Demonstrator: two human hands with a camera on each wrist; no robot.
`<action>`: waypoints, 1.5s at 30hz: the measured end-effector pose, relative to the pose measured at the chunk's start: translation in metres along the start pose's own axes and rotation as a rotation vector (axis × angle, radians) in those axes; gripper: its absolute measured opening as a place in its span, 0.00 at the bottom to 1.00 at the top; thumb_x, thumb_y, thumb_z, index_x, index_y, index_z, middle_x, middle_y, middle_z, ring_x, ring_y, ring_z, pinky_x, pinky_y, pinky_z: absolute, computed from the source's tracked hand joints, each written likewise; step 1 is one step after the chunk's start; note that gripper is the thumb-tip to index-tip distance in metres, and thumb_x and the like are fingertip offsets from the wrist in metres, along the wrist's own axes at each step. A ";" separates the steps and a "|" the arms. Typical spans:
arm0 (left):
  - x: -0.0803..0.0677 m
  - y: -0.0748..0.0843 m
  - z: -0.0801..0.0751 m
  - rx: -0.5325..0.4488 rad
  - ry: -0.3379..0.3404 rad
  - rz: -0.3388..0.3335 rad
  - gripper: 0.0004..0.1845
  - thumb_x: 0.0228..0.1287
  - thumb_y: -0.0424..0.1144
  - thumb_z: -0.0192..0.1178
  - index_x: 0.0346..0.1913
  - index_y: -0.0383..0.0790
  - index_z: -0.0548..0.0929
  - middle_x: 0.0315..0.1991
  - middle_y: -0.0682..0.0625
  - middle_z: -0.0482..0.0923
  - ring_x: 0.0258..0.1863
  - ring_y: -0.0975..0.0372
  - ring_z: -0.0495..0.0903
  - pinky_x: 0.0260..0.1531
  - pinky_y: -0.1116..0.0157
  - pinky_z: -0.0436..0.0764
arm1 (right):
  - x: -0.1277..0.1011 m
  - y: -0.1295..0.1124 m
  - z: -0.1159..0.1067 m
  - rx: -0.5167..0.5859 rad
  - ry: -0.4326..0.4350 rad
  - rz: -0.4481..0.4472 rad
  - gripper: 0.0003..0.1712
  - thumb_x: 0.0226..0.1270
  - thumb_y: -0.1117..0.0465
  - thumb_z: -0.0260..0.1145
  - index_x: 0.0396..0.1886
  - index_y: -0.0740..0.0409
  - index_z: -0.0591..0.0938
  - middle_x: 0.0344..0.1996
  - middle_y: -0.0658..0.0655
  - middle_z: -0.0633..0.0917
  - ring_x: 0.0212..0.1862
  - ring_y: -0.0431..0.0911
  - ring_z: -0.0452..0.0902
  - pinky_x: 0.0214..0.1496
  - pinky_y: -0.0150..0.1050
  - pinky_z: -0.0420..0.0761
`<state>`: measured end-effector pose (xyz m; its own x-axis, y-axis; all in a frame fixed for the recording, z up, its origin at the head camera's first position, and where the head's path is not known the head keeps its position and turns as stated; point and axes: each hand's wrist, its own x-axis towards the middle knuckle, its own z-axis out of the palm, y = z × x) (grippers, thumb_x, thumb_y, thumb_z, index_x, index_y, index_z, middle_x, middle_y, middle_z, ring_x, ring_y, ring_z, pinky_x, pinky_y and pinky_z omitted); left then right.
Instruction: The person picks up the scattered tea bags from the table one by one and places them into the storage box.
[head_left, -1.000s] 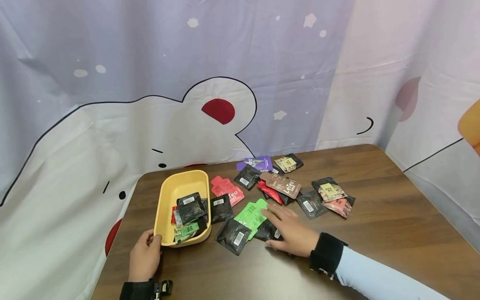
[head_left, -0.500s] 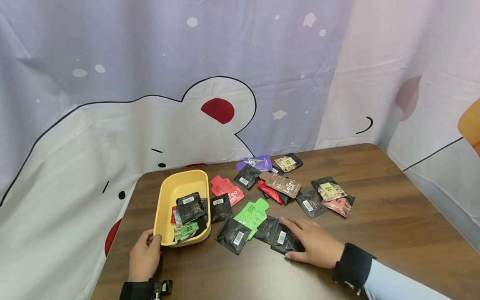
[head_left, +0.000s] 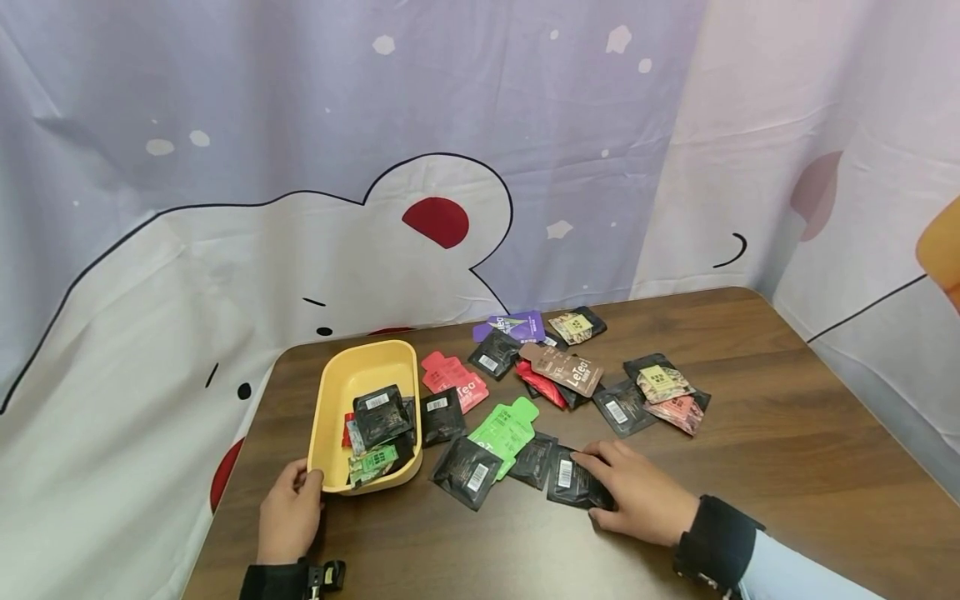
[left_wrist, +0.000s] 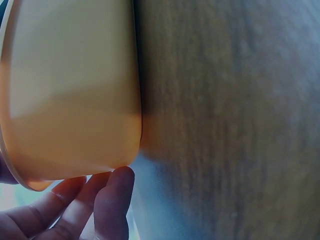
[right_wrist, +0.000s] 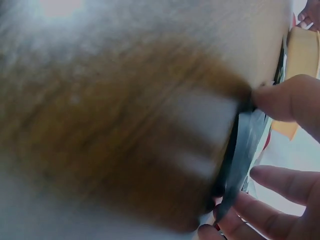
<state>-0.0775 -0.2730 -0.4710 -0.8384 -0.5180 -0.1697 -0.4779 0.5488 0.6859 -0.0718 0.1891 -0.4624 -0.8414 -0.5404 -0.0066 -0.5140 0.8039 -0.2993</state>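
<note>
Wooden tabletop (head_left: 757,400) below, left fingers (left_wrist: 114,202) pinch a bin (head_left: 345,375), bent right fingers (right_wrist: 285,183) a sachet (head_left: 573,490).

A yellow rectangular bin (head_left: 356,375) stands upright on the counter (head_left: 795,408), partly filled, its near-left corner in the left hand's (head_left: 291,515) grip. The right hand's (head_left: 641,493) grip spans a square black sachet (head_left: 567,487), white barcode label facing up, at its right side.

"LeTea" stood out on the brown packet (head_left: 564,368) right of the yellow basket (head_left: 322,417), "Tea" popped up on the red packet (head_left: 453,380) just right of it, barcodes (head_left: 377,401) marked black packets (head_left: 386,423) inside and right of it, digits too small to read
</note>
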 end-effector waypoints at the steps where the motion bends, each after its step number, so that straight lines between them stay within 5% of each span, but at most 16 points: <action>1: 0.000 0.000 0.000 0.000 0.000 0.000 0.25 0.74 0.43 0.45 0.66 0.33 0.73 0.53 0.34 0.79 0.41 0.52 0.82 0.32 0.63 0.82 | 0.000 0.000 0.001 0.000 0.001 0.002 0.40 0.57 0.49 0.74 0.69 0.54 0.75 0.58 0.53 0.77 0.58 0.48 0.75 0.59 0.50 0.80; 8: 0.000 0.000 0.001 -0.010 0.001 0.004 0.25 0.74 0.43 0.45 0.66 0.33 0.73 0.54 0.34 0.79 0.43 0.51 0.82 0.33 0.61 0.84 | 0.001 -0.001 0.004 -0.006 0.047 0.026 0.35 0.56 0.56 0.71 0.66 0.53 0.78 0.51 0.49 0.77 0.52 0.43 0.73 0.53 0.45 0.81; 14: -0.001 0.000 0.000 -0.008 0.003 0.003 0.25 0.74 0.43 0.44 0.66 0.33 0.73 0.54 0.34 0.79 0.42 0.51 0.82 0.33 0.61 0.84 | 0.003 0.000 0.004 -0.012 0.077 0.041 0.25 0.52 0.58 0.70 0.52 0.52 0.80 0.44 0.48 0.75 0.45 0.41 0.71 0.47 0.42 0.78; 22: -0.001 0.000 0.001 -0.013 0.005 0.002 0.24 0.74 0.43 0.44 0.66 0.33 0.73 0.53 0.34 0.79 0.42 0.51 0.82 0.33 0.62 0.83 | 0.007 0.000 0.001 0.083 -0.029 0.074 0.17 0.53 0.59 0.71 0.37 0.46 0.72 0.36 0.46 0.68 0.32 0.37 0.66 0.33 0.32 0.69; 26: -0.001 0.000 0.001 -0.012 0.002 -0.002 0.25 0.74 0.43 0.45 0.66 0.33 0.73 0.54 0.34 0.79 0.43 0.51 0.82 0.34 0.60 0.84 | 0.009 0.000 0.000 0.129 -0.049 0.077 0.17 0.55 0.59 0.71 0.38 0.45 0.72 0.35 0.46 0.69 0.32 0.36 0.66 0.33 0.31 0.69; 32: -0.001 0.002 0.000 -0.015 0.001 -0.001 0.25 0.74 0.43 0.44 0.67 0.33 0.73 0.54 0.34 0.79 0.43 0.51 0.82 0.34 0.61 0.84 | 0.024 -0.011 -0.004 0.172 0.063 0.003 0.16 0.57 0.61 0.70 0.40 0.46 0.73 0.37 0.45 0.70 0.35 0.35 0.68 0.36 0.31 0.74; 45: 0.000 0.000 0.000 -0.016 -0.008 -0.002 0.25 0.74 0.43 0.45 0.67 0.33 0.73 0.54 0.33 0.79 0.43 0.51 0.82 0.34 0.61 0.84 | 0.100 -0.071 -0.002 0.238 0.114 -0.216 0.18 0.62 0.58 0.66 0.51 0.50 0.74 0.44 0.45 0.74 0.43 0.37 0.71 0.48 0.32 0.78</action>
<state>-0.0777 -0.2729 -0.4709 -0.8395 -0.5140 -0.1762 -0.4751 0.5370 0.6971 -0.1198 0.0787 -0.4404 -0.7371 -0.6502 0.1839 -0.6406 0.5858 -0.4965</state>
